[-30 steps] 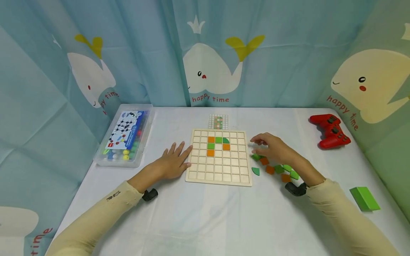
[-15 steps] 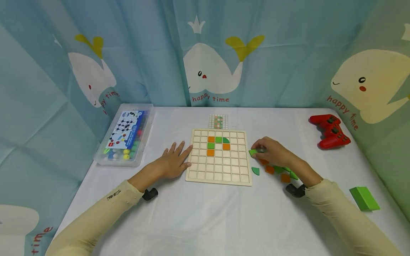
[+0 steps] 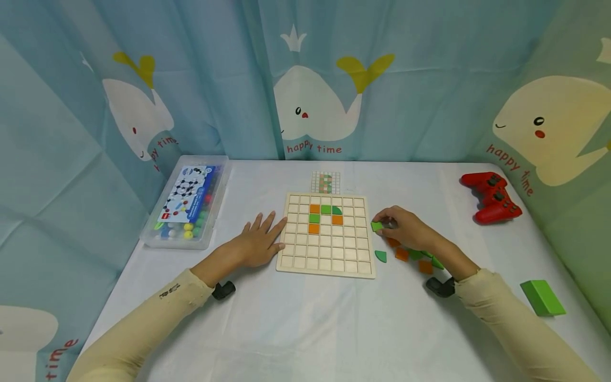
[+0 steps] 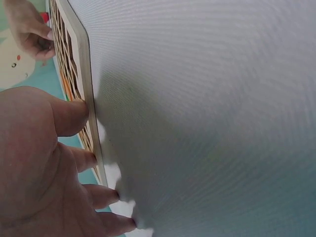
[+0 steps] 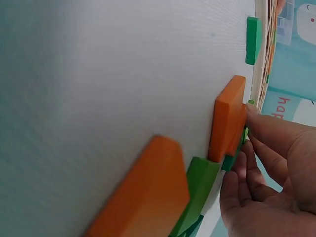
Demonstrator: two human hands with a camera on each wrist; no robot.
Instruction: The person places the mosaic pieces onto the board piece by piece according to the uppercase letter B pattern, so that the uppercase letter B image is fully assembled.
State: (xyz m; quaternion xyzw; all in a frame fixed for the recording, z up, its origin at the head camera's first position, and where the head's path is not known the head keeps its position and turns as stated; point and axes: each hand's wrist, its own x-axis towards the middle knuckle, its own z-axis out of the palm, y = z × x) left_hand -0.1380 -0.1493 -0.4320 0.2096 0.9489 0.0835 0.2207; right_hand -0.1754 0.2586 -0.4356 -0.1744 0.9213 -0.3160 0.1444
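My left hand point(image 3: 256, 245) lies with fingers spread at the left edge of a wooden grid board point(image 3: 324, 250); in the left wrist view its thumb point(image 4: 74, 118) touches the board's rim. Just off the board's right edge, my right hand point(image 3: 407, 227) pinches a light green square tile point(image 3: 376, 226) between thumb and fingers. Orange, green and one dark green quarter-round tile sit in the upper middle cells of the board. Beneath and in front of the right hand lie several loose tiles, including an orange tile point(image 3: 426, 266) and a green quarter-round tile point(image 3: 380, 256).
Behind the board lies a small printed pattern card point(image 3: 325, 182). A clear plastic box point(image 3: 183, 201) of coloured balls stands at the left. At the right are a red game controller point(image 3: 490, 196) and a green block point(image 3: 543, 298). A whale-print curtain point(image 3: 420, 106) hangs behind the table.
My right hand has come down slightly and now pinches a light green tile, drawn from the loose ones toward the board's right edge. The left hand stays in place.
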